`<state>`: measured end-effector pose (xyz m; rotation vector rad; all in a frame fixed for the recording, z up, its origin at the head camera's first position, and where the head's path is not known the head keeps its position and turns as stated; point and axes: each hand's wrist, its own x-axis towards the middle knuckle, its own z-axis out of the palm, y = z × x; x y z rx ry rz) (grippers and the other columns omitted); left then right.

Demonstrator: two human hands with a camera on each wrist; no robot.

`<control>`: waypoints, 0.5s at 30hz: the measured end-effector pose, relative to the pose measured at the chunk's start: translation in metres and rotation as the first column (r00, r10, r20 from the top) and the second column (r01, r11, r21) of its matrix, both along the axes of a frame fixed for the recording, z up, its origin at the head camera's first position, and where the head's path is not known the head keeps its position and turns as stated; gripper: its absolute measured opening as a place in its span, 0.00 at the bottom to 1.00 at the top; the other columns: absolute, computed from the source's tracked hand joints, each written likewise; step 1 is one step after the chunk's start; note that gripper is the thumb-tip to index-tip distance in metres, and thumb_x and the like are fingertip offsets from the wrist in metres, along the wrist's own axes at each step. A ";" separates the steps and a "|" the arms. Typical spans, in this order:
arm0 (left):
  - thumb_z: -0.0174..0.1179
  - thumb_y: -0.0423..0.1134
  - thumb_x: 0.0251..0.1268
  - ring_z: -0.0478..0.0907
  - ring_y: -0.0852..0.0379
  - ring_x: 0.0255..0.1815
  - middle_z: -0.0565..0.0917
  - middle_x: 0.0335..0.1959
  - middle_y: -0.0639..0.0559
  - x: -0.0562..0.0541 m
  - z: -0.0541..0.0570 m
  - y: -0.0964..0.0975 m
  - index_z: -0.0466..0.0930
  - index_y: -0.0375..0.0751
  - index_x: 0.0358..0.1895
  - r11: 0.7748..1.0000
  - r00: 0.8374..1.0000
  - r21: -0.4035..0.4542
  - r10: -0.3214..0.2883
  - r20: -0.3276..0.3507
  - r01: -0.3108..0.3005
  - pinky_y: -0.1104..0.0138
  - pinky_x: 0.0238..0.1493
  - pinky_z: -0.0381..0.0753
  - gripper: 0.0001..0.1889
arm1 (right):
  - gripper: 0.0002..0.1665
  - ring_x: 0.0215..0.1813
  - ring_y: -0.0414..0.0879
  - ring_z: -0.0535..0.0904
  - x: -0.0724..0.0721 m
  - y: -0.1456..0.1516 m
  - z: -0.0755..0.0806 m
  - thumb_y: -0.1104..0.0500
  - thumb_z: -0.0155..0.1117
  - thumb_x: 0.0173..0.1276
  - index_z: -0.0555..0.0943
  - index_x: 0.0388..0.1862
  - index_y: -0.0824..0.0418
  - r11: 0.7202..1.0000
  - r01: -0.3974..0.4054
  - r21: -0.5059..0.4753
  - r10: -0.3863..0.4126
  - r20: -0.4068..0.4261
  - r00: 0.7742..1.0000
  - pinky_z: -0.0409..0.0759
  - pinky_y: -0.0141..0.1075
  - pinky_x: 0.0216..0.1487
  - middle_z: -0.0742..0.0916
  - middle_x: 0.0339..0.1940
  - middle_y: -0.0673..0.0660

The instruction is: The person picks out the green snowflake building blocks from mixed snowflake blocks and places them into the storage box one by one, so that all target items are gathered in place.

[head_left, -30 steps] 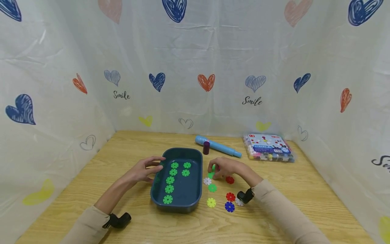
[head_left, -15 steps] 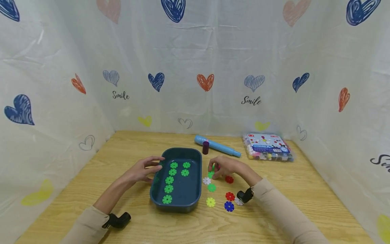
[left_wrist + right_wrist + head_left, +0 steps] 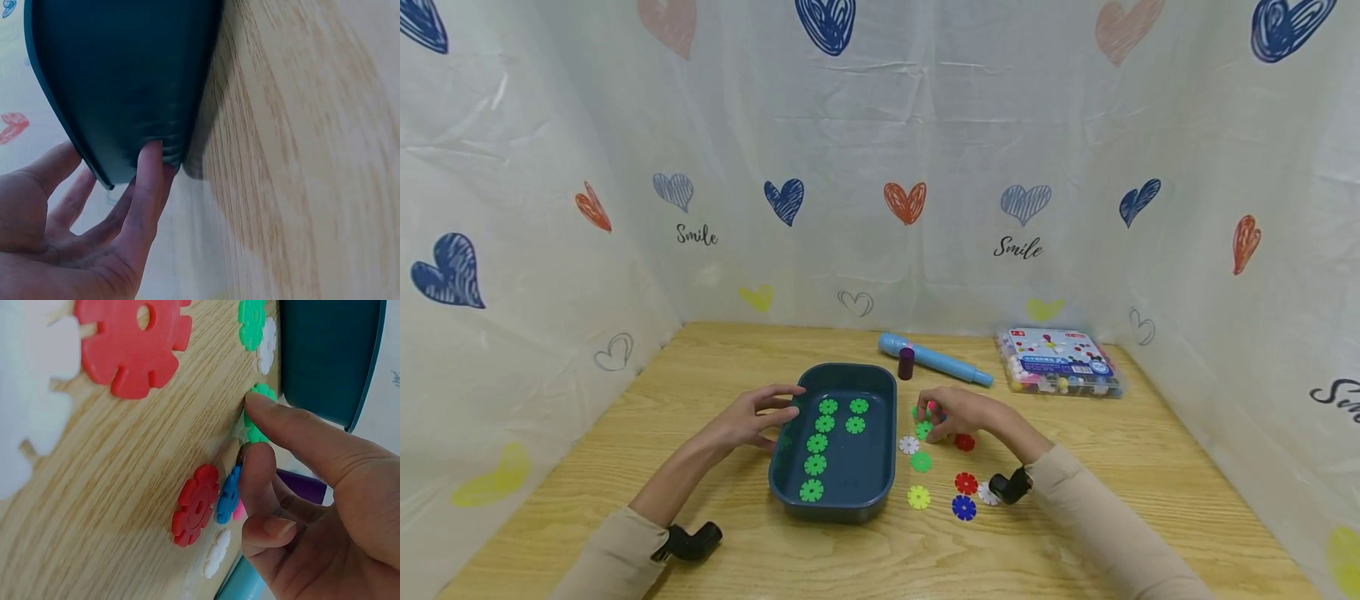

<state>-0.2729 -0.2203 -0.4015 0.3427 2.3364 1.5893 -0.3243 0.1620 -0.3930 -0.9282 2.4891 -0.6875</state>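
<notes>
My left hand (image 3: 748, 423) rests with spread fingers against the left side of a dark teal tub (image 3: 833, 512). In the left wrist view, one finger (image 3: 149, 172) presses the tub's outer wall. To the right of the tub, my right hand (image 3: 961, 408) has its thumb and index finger at opposite edges of a green snowflake disc (image 3: 261, 403) on the table, seemingly pinching it. The index fingertip is partly hidden. Inside the tub lie several green discs (image 3: 816, 443), in a longer left row and a short right one.
Near the right hand lie white (image 3: 909, 445), yellow (image 3: 918, 497), red (image 3: 966, 483) and dark blue (image 3: 964, 507) discs. Farther back are a light blue tube (image 3: 936, 358), a purple cap (image 3: 906, 364) and a clear case of colourful pieces (image 3: 1060, 362). A patterned curtain (image 3: 850, 250) encloses the table.
My right hand has shifted slightly to the right, and the green disc at its fingertips has slid a little with it. My left hand and the tub hold their places.
</notes>
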 end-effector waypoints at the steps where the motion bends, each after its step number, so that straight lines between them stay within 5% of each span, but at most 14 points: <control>1: 0.59 0.49 0.70 0.77 0.43 0.59 0.68 0.70 0.33 0.000 0.000 0.000 0.65 0.45 0.71 1.000 1.000 -0.001 0.000 0.000 0.000 0.54 0.41 0.87 0.30 | 0.14 0.29 0.43 0.75 0.000 0.001 0.000 0.64 0.71 0.62 0.77 0.44 0.61 1.000 -0.003 -0.003 0.003 0.000 1.000 0.74 0.31 0.30 0.81 0.29 0.55; 15: 0.59 0.50 0.70 0.79 0.42 0.58 0.67 0.70 0.31 0.000 0.000 0.000 0.66 0.46 0.71 1.000 1.000 0.000 0.006 -0.002 -0.006 0.54 0.41 0.87 0.29 | 0.10 0.25 0.44 0.75 -0.002 0.012 0.003 0.72 0.57 0.69 0.77 0.46 0.64 0.997 -0.055 -0.056 0.059 0.080 0.995 0.75 0.31 0.27 0.85 0.34 0.62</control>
